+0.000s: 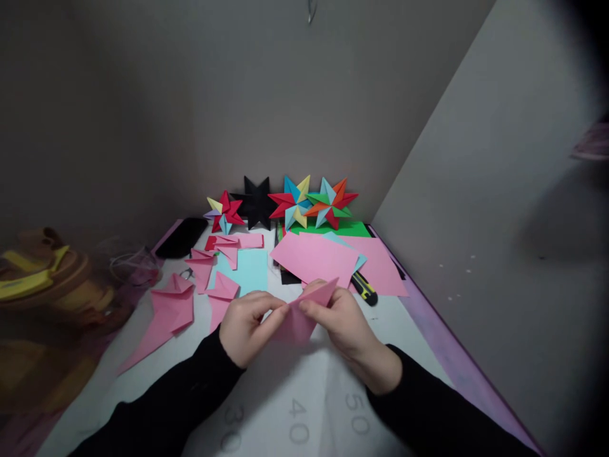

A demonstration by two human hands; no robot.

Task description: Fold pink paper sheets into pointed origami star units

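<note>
Between my two hands, above the white table mat, is a partly folded pink paper with a pointed tip toward the upper right. My left hand pinches its left edge between thumb and fingers. On the other side, my right hand grips the paper near the pointed tip, thumb on top. Several folded pink pieces lie to the left, among them a large one with a long tail and a smaller one close to my left hand.
Colourful paper stars and a black star stand against the wall. Pink sheets lie behind my hands, beside a black and yellow cutter. A dark phone lies back left; a brown and yellow object is far left.
</note>
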